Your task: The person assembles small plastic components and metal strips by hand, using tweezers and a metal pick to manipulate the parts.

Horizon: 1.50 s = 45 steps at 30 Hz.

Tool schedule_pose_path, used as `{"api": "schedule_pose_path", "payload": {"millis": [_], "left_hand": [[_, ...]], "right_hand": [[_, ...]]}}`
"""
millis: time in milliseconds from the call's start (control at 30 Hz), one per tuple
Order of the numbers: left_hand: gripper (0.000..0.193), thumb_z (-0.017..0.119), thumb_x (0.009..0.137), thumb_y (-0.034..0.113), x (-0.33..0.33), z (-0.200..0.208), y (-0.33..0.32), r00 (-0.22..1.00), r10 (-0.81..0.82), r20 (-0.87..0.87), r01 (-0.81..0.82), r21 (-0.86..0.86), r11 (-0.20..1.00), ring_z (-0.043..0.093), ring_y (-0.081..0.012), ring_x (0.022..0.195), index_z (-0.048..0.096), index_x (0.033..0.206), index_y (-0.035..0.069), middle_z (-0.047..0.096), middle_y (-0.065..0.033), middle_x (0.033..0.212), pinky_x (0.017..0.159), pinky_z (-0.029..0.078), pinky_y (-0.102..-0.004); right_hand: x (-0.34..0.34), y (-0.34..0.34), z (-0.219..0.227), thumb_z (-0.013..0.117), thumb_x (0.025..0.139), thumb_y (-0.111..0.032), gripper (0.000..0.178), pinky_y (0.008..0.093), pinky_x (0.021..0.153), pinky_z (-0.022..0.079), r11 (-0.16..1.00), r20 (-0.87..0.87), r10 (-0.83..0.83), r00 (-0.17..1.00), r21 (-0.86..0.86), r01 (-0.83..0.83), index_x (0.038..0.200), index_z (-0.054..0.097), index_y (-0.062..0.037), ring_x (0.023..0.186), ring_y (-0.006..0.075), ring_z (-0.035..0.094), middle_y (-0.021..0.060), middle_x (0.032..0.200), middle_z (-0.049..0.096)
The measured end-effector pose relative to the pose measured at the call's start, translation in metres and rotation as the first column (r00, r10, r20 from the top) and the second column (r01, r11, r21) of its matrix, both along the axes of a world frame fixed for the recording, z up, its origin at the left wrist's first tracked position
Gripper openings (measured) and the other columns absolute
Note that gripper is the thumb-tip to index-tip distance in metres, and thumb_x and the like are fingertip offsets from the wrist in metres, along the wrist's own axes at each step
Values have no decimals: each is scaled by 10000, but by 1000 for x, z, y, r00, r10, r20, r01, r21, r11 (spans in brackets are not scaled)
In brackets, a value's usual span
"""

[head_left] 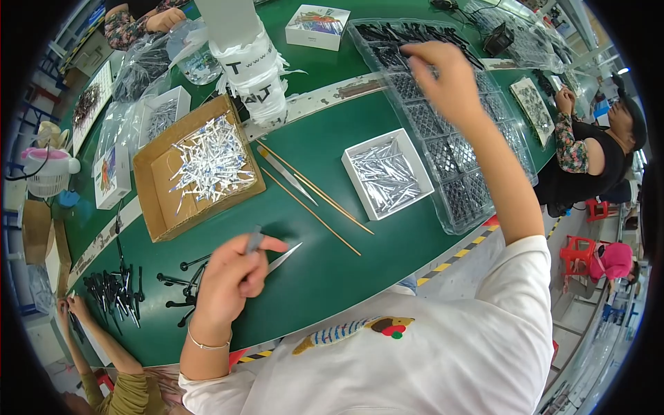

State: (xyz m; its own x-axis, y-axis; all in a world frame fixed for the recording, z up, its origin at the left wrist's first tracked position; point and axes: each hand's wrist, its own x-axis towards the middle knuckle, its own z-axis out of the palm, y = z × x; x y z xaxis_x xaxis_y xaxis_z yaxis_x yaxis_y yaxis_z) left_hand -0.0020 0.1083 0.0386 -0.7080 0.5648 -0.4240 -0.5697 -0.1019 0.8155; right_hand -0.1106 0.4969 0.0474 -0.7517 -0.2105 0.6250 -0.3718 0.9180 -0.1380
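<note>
White short-sleeved top, blue-striped animal motif; thin left-wrist bracelet.

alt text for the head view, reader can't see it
A person's right hand is over a compartmented tray of dark parts; the left hand holds a grey item above a green table. Wooden sticks and a white box of silver pieces lie between them.

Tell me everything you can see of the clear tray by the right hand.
The clear tray looks like thin, see-through plastic, long and rectangular, divided into compartments. It lies on the green table, right of a white box. Slim black parts are heaped at its far end; nearer compartments hold dark pieces, too small to identify. The right hand is over the far end; contact is unclear.
</note>
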Motion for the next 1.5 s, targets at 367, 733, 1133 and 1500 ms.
{"api": "schedule_pose_path", "payload": {"millis": [367,733,1133,1500], "left_hand": [[602,430,870,21,15,9,17,944,-299,143,294,56,954,411,-76,535,241,1440,57,508,-65,737,452,298,-199],[442,774,662,108,32,-1,-26,550,-541,-636,-422,-771,477,583,-246,721,623,1067,14,590,-91,826,656,480,-339],[865,848,528,140,47,-3,-52,591,-586,-555,-507,-820,266,386,-374,1257,477,1307,77,408,-158,1388,1032,331,-465],[314,629,742,-18,31,-32,-91,422,-556,-716,-591,-682,430,519,-336,881,586,1052,1,558,-140,952,792,436,-405]], "right_hand": [[134,-155,-7,575,759,-211,142,305,618,353,670,255,629,735,302,-678,789,545,-76,705,163,479,8,735,516],[3,-2,2,501,851,-152,159,457,670,500,916,235,-263,936,366,166,894,582,-22,787,349,630,157,799,645],[-58,16,0,483,904,-445,466,460,786,504,901,476,-429,768,285,327,912,685,-25,881,370,641,192,906,675],[40,-98,23,591,872,-245,249,399,624,449,1000,445,-8,896,26,-4,825,604,-1,673,349,574,157,744,602]]}}
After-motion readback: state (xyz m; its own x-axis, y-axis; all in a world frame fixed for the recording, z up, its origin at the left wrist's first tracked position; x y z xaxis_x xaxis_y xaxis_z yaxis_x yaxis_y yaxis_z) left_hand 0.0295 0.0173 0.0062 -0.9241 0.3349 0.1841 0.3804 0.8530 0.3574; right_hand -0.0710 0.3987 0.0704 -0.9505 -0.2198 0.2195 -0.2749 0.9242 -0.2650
